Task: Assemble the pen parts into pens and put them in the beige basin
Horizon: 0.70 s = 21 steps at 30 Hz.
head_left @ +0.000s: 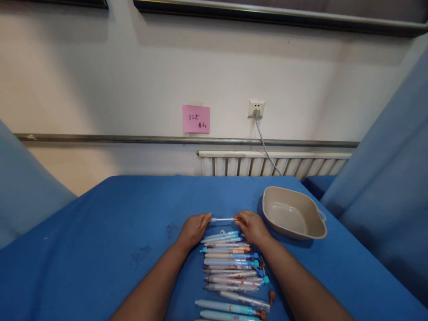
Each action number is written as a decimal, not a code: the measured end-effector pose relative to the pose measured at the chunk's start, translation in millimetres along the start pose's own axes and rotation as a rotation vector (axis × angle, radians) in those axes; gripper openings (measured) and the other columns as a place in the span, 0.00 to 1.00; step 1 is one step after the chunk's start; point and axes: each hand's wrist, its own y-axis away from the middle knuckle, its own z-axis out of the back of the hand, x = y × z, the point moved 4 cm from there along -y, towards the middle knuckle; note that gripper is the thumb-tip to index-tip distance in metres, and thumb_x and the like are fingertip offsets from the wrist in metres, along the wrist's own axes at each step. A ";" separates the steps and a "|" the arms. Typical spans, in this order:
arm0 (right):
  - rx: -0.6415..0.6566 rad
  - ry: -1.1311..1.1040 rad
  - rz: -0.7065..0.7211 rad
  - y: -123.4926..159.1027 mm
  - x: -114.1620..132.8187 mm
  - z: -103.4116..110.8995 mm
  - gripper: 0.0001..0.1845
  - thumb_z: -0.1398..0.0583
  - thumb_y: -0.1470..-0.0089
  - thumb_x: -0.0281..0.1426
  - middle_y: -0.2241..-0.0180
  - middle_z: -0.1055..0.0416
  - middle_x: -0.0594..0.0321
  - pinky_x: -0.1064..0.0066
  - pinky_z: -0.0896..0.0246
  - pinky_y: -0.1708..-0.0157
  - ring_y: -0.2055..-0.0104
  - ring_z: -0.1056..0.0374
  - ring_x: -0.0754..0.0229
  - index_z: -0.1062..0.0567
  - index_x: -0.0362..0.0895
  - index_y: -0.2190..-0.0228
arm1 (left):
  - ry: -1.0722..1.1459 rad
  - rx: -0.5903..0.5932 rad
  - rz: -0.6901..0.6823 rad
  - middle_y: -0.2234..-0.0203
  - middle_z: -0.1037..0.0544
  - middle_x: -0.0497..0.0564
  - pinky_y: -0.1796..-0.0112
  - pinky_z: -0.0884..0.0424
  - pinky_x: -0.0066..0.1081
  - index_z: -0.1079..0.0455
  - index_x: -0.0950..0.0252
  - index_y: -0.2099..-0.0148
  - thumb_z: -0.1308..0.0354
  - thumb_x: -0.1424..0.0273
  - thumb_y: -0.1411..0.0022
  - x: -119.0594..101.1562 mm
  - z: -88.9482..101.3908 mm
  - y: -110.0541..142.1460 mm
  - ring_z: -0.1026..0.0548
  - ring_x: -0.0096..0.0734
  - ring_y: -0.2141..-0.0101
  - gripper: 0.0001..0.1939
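Note:
A slim white pen (pixel 223 219) lies crosswise between my two hands, just beyond a column of pens. My left hand (pixel 195 230) pinches its left end with thumb and fingers. At the other end, my right hand (pixel 251 226) has its fingers closed on the pen's pinkish tip. Toward me, several pens (pixel 230 263) lie side by side in a rough stack, mostly clear, pale blue and pink, some with blue or brown ends. Nearest me are light blue pens (pixel 227 306), partly cut off by the frame's lower edge.
A beige plastic basin (pixel 294 216) with a looped handle stands to the right on the blue cloth (pixel 100 232). Behind the table are a radiator (pixel 274 164), a metal rail, a pink note and a socket with a cord. Blue curtains (pixel 381 174) hang at both sides.

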 end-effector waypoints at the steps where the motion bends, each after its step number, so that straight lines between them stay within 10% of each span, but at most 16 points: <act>1: 0.001 0.006 -0.011 -0.1 -2.1 0.3 0.08 0.45 0.42 0.32 0.63 0.27 0.63 0.73 0.46 0.59 0.60 0.34 0.61 0.27 0.46 0.64 | 0.006 0.001 0.007 0.80 0.27 0.49 0.71 0.42 0.28 0.32 0.63 0.74 0.59 0.59 0.35 3.3 1.4 -1.0 0.31 0.33 0.75 0.23; 21: 0.103 0.126 -0.108 -5.8 12.3 -8.8 0.11 0.49 0.40 0.32 0.63 0.26 0.58 0.73 0.44 0.61 0.60 0.31 0.59 0.28 0.44 0.63 | 0.350 -0.018 0.075 0.79 0.27 0.45 0.72 0.36 0.26 0.31 0.65 0.66 0.48 0.59 0.45 5.9 -13.0 -1.8 0.30 0.30 0.75 0.15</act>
